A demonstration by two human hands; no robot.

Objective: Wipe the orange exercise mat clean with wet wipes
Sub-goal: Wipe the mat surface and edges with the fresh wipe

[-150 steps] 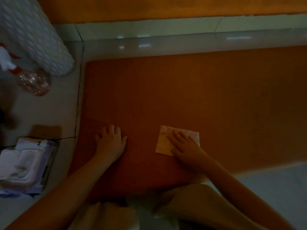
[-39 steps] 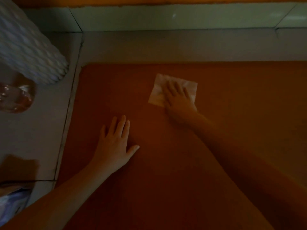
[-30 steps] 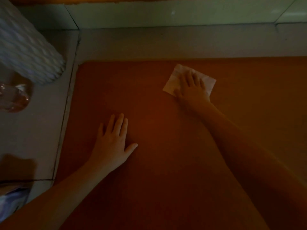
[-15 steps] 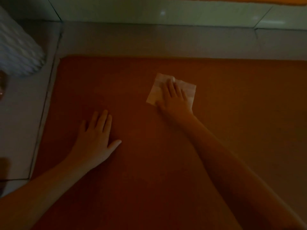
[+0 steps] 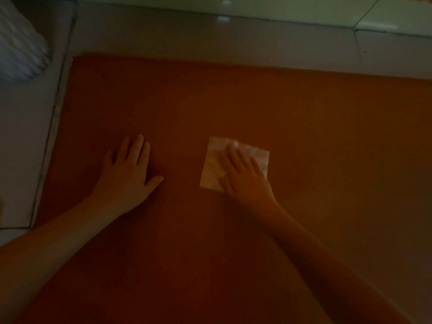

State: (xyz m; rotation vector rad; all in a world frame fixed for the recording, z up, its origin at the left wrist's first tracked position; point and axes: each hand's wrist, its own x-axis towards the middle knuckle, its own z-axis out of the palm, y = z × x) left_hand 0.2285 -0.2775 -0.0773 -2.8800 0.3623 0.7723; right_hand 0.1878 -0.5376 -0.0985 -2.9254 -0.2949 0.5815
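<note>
Both hands flat, palms down, arms reaching forward.
Left hand (image 5: 127, 174): fingers straight and close together, thumb splayed out to the right, resting on the orange mat (image 5: 233, 101). Right hand (image 5: 245, 181): fingers straight, slightly spread, pressing on the wet wipe (image 5: 211, 167). Forearms bare; hands apart.
</note>
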